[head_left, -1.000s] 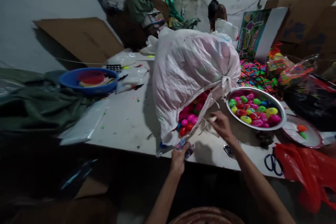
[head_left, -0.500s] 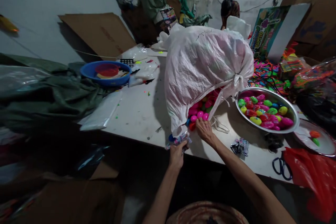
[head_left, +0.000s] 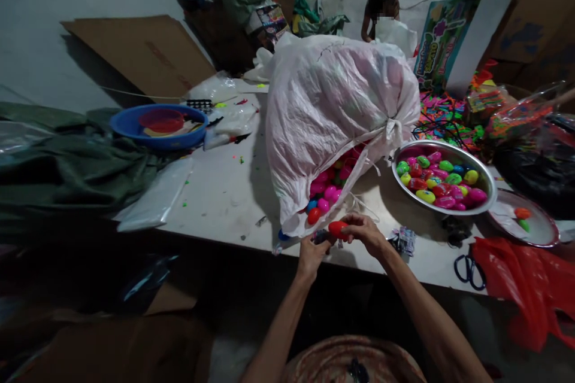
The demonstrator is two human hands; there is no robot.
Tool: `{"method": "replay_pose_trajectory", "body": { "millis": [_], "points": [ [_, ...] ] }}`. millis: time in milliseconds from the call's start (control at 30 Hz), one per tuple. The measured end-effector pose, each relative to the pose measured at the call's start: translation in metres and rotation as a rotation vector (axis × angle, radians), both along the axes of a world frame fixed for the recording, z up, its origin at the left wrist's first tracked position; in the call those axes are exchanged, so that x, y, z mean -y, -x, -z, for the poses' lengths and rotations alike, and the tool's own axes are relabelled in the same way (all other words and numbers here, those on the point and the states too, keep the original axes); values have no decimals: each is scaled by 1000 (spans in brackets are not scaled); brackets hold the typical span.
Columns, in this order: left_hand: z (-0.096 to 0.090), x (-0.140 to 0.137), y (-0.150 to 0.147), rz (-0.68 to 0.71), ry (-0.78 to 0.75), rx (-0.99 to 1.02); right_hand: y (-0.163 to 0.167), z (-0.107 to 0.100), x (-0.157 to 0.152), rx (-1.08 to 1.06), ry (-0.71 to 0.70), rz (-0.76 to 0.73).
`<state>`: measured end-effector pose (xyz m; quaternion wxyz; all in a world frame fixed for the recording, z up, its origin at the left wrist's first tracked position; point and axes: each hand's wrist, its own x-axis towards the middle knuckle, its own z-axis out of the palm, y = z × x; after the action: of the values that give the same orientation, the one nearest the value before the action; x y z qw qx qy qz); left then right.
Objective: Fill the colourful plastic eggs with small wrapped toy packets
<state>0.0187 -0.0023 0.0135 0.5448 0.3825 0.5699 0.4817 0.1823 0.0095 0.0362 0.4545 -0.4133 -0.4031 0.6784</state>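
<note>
Between the thumb and fingers of my right hand (head_left: 367, 233) is a red plastic egg (head_left: 336, 229), held just above the table's front edge. Close beside it, my left hand (head_left: 311, 257) is closed on small printed packets (head_left: 320, 237), partly hidden by the fingers. A large white sack (head_left: 330, 96) lies beyond both hands, its mouth gaping toward me. Pink, blue and red plastic eggs (head_left: 322, 204) show in that opening. More small printed packets (head_left: 406, 241) lie to the right of my right hand.
At right, a metal bowl (head_left: 489, 206) holds many coloured eggs, near a plate (head_left: 550, 236), scissors (head_left: 469, 272) and a red plastic bag (head_left: 516, 275). A blue basin (head_left: 179, 142) and clear plastic bags (head_left: 155, 200) are at left. Another person (head_left: 381, 9) is behind the sack.
My right hand has come back from the sack's mouth with a red egg and is now beside my left hand. The left hand keeps hold of its packets. The view has shifted slightly.
</note>
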Motion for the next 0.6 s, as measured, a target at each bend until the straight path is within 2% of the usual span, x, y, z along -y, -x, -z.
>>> {"method": "replay_pose_trajectory", "body": {
  "millis": [133, 300, 400, 500, 600],
  "points": [
    [-4, 2, -13, 3, 2, 122, -6, 5, 4, -60, 79, 189],
    [0, 0, -19, -93, 50, 201, -18, 6, 20, -60, 35, 249],
    [2, -1, -20, -139, 90, 239, -24, 5, 31, 57, -26, 274],
    [4, -1, -21, -139, 117, 262, -26, 4, 37, 262, -85, 256],
    [5, 2, -25, -111, 108, 201, -24, 3, 39, 434, -156, 265]
  ]
}}
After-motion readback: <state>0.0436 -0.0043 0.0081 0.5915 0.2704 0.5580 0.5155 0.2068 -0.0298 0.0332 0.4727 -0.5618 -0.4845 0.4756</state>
